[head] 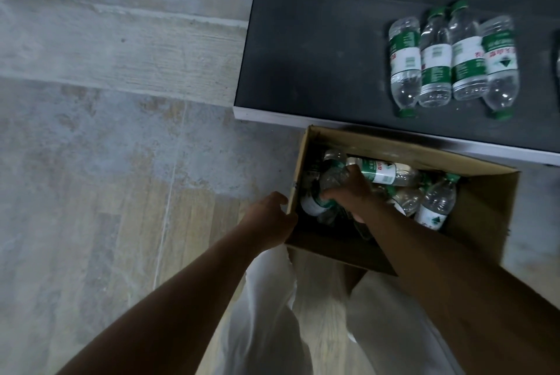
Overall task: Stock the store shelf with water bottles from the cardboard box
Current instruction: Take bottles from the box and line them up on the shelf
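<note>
Inside the cardboard box (pixel 472 214), the right hand (pixel 348 192) grips a water bottle (pixel 315 203). The left hand (pixel 269 220) clasps the box's near-left edge. Four bottles (pixel 451 59) lie on the far shelf (pixel 318 56).

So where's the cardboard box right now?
The cardboard box sits on the floor at lower right of the head view, against the front edge of the dark shelf, with the right hand inside it.

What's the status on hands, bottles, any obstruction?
Left hand gripping brown cardboard box rim. Right hand gripping clear green-labelled plastic bottle inside. Four bottles lying on dark shelf. Nothing blocking.
</note>
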